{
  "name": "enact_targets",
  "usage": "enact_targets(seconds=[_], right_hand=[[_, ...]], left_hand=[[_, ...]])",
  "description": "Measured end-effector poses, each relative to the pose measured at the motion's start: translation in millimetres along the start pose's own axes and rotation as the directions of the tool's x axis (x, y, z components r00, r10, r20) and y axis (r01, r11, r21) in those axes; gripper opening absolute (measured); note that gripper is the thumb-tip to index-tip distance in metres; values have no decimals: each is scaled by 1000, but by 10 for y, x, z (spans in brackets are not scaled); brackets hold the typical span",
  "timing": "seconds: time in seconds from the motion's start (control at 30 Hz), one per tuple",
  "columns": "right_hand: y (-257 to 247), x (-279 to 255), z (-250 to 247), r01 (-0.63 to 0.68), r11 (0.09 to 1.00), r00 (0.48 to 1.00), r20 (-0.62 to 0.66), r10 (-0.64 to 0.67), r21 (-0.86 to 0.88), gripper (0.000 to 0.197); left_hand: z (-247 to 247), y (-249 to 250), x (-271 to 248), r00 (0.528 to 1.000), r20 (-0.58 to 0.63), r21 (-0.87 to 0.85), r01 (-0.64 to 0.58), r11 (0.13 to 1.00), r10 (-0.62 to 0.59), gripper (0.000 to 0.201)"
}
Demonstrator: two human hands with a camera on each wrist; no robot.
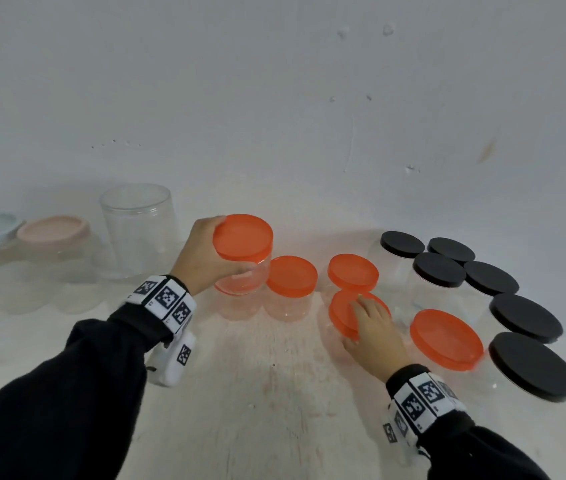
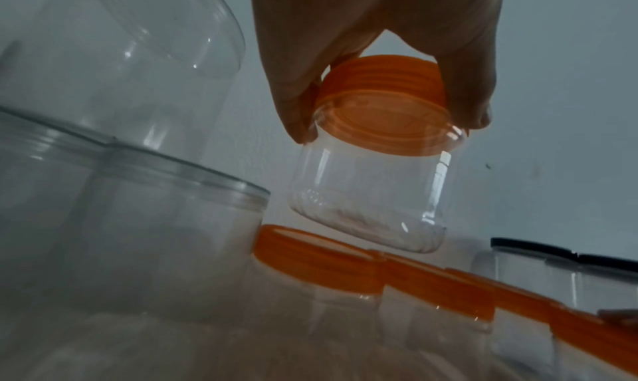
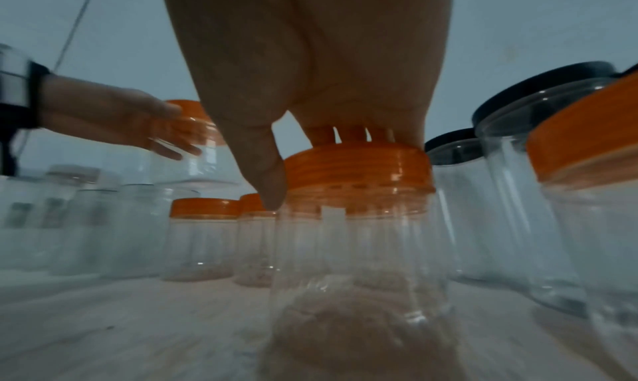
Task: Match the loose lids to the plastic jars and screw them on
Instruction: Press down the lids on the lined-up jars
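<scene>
Two orange-lidded jars are being handled at once here. I am holding one small clear jar [image 1: 245, 271] by its orange lid [image 1: 242, 238] with my left hand [image 1: 205, 258], fingers curled round the rim, and the left wrist view is showing it hanging clear above another orange-capped jar [image 2: 321, 286]. My right hand [image 1: 375, 332] is gripping the orange lid [image 1: 342, 315] of a jar [image 3: 359, 264] standing on the desk [image 1: 257, 393], thumb and fingers wrapped round its edge.

Several black-lidded jars [image 1: 439, 270] are crowding close on the right, and uncapped clear jars [image 1: 137, 228] are waiting at far left with a pink lid [image 1: 52, 229] beside them.

I am judging the risks as these: the lifted jar is hanging from its lid alone, so a half-seated thread could let it drop onto the jars below; and twisting right-handed with nothing bracing the jar body could spin it or knock its neighbours.
</scene>
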State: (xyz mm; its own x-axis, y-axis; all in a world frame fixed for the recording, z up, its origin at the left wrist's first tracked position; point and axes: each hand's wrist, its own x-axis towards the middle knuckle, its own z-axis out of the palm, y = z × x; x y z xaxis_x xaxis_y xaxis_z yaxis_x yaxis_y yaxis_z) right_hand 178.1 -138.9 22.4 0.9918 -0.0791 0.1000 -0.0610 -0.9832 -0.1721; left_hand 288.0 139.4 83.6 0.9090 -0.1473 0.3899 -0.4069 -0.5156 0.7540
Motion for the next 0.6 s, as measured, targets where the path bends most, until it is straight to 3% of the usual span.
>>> enact_targets(seconds=[0.17, 0.37, 0.5, 0.6], right_hand=[[-214, -144, -4, 163, 978, 986, 1, -165, 131, 69], [-329, -228, -15, 313, 941, 949, -1, -316, 128, 67], [-351, -250, 14, 255, 956, 962, 63, -266, 147, 72], [-381, -252, 45, 195, 959, 967, 123, -222, 204, 86]], left_hand=[[110, -64, 31, 999, 8, 34, 32, 999, -33, 99], [104, -134, 15, 999, 32, 129, 12, 992, -16, 91], [45, -117, 17, 985, 32, 257, -169, 951, 167, 63], [18, -94, 23, 958, 101, 312, -287, 906, 269, 65]])
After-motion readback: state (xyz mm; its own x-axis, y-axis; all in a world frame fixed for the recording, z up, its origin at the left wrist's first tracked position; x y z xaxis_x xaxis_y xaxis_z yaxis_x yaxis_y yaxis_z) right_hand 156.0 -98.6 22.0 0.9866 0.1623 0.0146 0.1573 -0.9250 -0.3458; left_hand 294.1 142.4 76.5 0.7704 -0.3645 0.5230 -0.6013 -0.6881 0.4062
